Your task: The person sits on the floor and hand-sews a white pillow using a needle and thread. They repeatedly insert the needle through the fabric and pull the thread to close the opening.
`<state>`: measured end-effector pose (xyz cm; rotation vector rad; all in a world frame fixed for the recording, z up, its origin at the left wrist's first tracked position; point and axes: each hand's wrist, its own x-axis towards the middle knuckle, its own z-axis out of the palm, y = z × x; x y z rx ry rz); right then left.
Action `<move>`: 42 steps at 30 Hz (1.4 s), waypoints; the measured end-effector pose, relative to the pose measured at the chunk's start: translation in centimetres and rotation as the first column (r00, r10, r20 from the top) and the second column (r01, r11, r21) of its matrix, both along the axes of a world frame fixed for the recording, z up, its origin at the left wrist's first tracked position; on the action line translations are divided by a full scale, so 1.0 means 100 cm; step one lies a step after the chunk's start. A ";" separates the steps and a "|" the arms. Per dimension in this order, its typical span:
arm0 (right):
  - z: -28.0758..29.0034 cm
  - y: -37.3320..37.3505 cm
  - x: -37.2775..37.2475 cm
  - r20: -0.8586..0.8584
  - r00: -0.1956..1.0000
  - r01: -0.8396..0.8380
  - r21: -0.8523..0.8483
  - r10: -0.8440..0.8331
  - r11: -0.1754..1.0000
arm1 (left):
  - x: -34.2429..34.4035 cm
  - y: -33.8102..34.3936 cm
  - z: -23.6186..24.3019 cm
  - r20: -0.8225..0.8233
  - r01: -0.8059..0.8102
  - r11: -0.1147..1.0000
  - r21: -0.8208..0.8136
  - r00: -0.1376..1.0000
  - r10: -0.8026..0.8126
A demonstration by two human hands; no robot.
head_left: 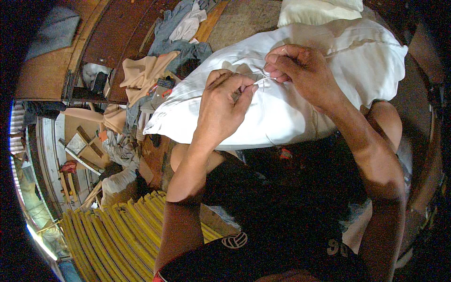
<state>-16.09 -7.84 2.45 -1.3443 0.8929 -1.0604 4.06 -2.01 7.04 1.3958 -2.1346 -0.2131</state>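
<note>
A large white stuffed pillow (pixel 282 127) lies across my lap, its cloth puckered and creased along a line between my hands. My left hand (pixel 223 101) has thumb and forefinger pinched at the edge of that puckered cloth. To the right and slightly farther off, my right hand (pixel 300 70) is closed, its fingertips pressed together over the same crease. Whatever is between those right fingertips is too small to make out. A thin dark strand shows against the cloth near the pillow's front edge.
At the top stand more white pillows (pixel 319 11). Beige cloth (pixel 145 75), grey-blue cloth (pixel 164 35) and small tools lie heaped at the left beside wooden cabinets (pixel 112 40). A yellow slatted surface (pixel 112 235) is at the lower left.
</note>
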 end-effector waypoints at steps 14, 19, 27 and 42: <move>0.005 -0.002 -0.002 -0.019 0.996 -0.088 0.078 0.090 0.993 | 0.004 -0.004 -0.005 -0.089 0.004 1.000 0.030 0.996 -0.001; 0.005 -0.003 -0.004 0.066 0.992 -0.112 0.129 0.105 0.985 | 0.003 -0.007 -0.009 -0.074 0.022 1.000 -0.003 0.997 -0.022; -0.001 -0.009 -0.005 0.061 0.984 -0.170 0.101 0.165 0.980 | 0.005 -0.008 -0.010 -0.092 0.041 0.999 0.011 0.995 -0.040; -0.010 -0.025 -0.002 0.149 0.960 -0.258 0.147 0.237 0.955 | 0.002 -0.010 -0.024 -0.302 -0.050 0.990 0.130 0.949 0.087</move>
